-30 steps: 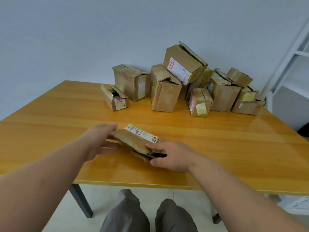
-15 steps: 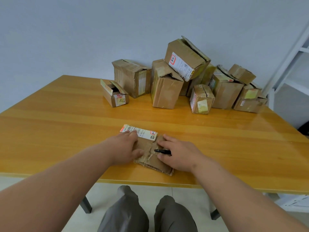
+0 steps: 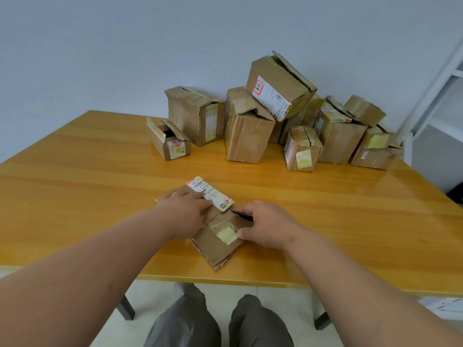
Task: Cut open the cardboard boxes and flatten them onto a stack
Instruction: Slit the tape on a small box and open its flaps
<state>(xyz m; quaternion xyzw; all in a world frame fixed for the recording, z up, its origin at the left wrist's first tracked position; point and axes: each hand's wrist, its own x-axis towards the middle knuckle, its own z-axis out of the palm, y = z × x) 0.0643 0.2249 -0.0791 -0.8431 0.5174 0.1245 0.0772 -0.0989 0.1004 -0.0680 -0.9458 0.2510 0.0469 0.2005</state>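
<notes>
While my left hand (image 3: 186, 210) lies flat with fingers stretched over the flattened box (image 3: 217, 242) and its white label (image 3: 210, 193), I keep my right hand (image 3: 265, 225) on the box's right edge, fingers curled round a black cutter (image 3: 241, 214). Beyond the flattened box stands the pile of uncut boxes (image 3: 250, 126) on the table (image 3: 75, 184).

Both hands press a flattened cardboard box (image 3: 215, 242) on the wooden table (image 3: 75, 186): left hand (image 3: 184, 211) flat, right hand (image 3: 264, 225) holding a black cutter (image 3: 241, 216). Unopened boxes (image 3: 250, 131) pile at the far edge.
</notes>
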